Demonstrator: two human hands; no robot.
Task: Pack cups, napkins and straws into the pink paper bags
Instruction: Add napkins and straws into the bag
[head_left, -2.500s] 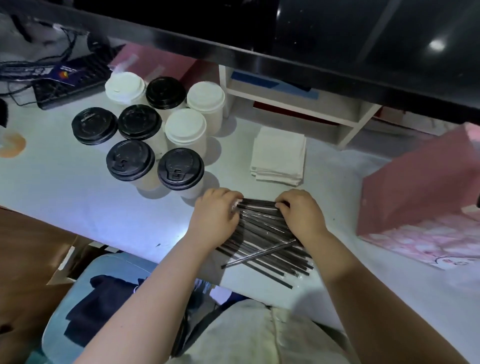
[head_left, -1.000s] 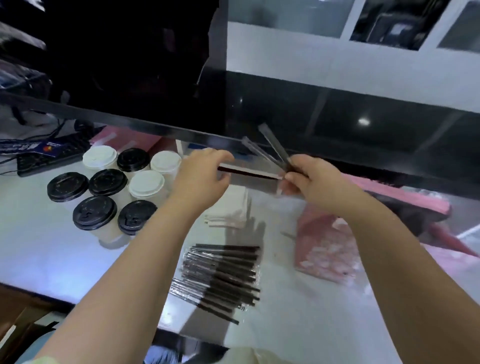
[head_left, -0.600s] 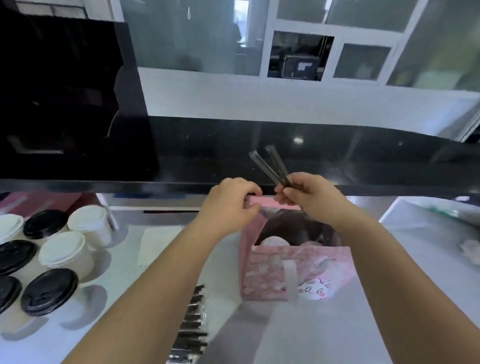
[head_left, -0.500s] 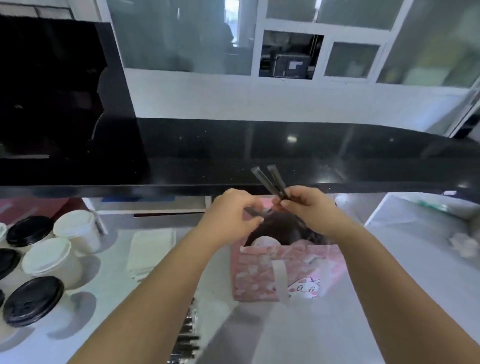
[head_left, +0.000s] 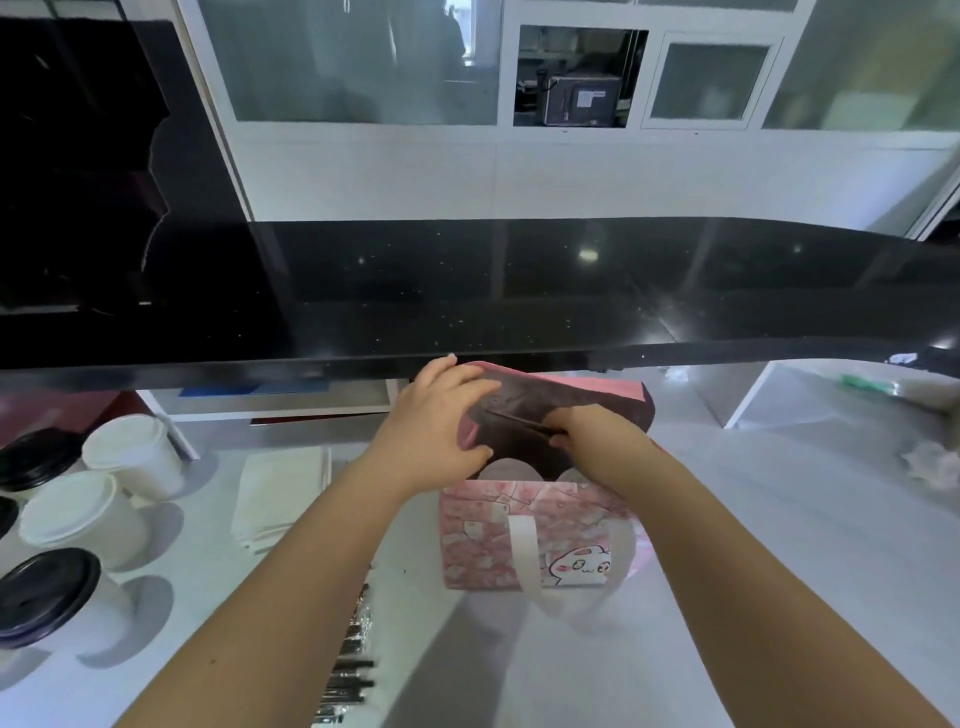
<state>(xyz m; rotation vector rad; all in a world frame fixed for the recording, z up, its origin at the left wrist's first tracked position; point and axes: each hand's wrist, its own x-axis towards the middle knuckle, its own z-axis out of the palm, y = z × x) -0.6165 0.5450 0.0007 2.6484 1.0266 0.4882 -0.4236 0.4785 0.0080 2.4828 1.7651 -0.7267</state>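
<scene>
Head view, landmark: a pink paper bag with a cartoon print (head_left: 483, 540) is seen standing upright on the white table (head_left: 779, 571), its mouth open and a white handle hanging down its near wall.
Left hand: the left hand (head_left: 434, 423) is clenched on the bag's upper left rim, with the fingers curled over the top edge and the thumb set on the near side.
Right hand: the right hand (head_left: 597, 436) is held over the bag's mouth, its fingertips closed in a pinch on thin dark straws (head_left: 519, 419).
Held straws: they are gripped at their right end and lie almost level across the bag's mouth, the free end reaching towards the left hand's fingers; their number cannot be told.
Bag contents: two rounded white cup lids (head_left: 511, 467) are seen inside, just below the held straws.
Loose straws: a pile of dark straws (head_left: 348, 670) lies left of the bag and nearer the person, partly hidden by the left forearm.
Napkins: a stack of white paper napkins (head_left: 280, 499) is set just left of the bag.
Cups: white-lidded paper cups (head_left: 130, 452) and black-lidded paper cups (head_left: 47, 587) are grouped further left, beyond the napkins.
Ledge: a glossy black counter ledge (head_left: 519, 291) runs behind and above the bag.
</scene>
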